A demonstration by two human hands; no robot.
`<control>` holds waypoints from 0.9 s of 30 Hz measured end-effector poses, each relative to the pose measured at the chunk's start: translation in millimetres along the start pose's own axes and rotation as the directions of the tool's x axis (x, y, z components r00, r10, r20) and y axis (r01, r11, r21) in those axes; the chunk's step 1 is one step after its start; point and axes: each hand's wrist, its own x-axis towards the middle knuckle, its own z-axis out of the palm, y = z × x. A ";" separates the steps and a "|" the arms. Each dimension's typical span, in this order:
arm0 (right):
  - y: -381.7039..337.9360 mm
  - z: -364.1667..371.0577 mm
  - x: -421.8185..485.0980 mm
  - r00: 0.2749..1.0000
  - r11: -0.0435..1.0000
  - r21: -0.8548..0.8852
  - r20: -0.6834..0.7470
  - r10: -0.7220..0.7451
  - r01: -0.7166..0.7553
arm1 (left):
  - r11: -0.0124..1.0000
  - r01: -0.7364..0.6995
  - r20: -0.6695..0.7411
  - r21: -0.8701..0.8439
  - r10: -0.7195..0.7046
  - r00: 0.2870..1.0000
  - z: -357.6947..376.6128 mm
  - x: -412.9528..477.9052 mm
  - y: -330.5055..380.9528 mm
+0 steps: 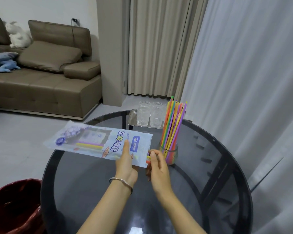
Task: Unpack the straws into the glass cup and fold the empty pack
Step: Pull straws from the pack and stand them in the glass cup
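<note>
Off the bench's left edge, down by the floor, a red bin bag [15, 205] gapes open. Your straw pack [98, 142] hangs in the air over the bench's [91, 191] far-left edge, its long axis running left to right and dipping slightly toward the right, with the sealed printed end pointing left past the rim and the open mouth pointing right toward the cup. A few yellow and purple straws [90, 145] still lie inside, along that same axis. Your left hand [126, 163], wearing a bangle at the wrist, pinches the pack near its mouth, thumb pressed on the printed face and the other fingers hidden beneath it. Just right of it, your right hand [157, 168] has its fingers [153, 153] closed narrow on the orange and yellow straw ends poking from the mouth. Touching distance beyond, the glass cup [170, 153] stands upright right of the bench's centre, packed with coloured straws [172, 125] that stand nearly vertical and fan slightly. At the far edge, a metal tray [133, 118] carries empty ribbed glasses [143, 115].
</note>
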 end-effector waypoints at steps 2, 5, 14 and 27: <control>0.5 1.4 -0.7 0.998 0.991 0.127 -0.041 0.057 -0.052 | 0.997 -0.047 0.016 0.064 0.046 0.999 2.3 -2.6 1.8; 0.7 2.9 0.0 0.989 0.953 0.277 -0.053 0.141 -0.121 | 0.978 -0.117 0.060 0.172 0.108 0.992 7.6 -8.7 1.8; 3.0 -0.4 0.5 0.964 0.927 0.313 -0.095 0.249 -0.208 | 0.973 -0.122 0.049 0.194 0.115 0.992 10.0 -16.6 -1.0; -8.2 -27.0 16.6 0.958 0.904 0.408 -0.186 0.218 -0.126 | 0.993 0.083 -0.055 -0.081 -0.088 0.995 -9.3 10.5 -2.4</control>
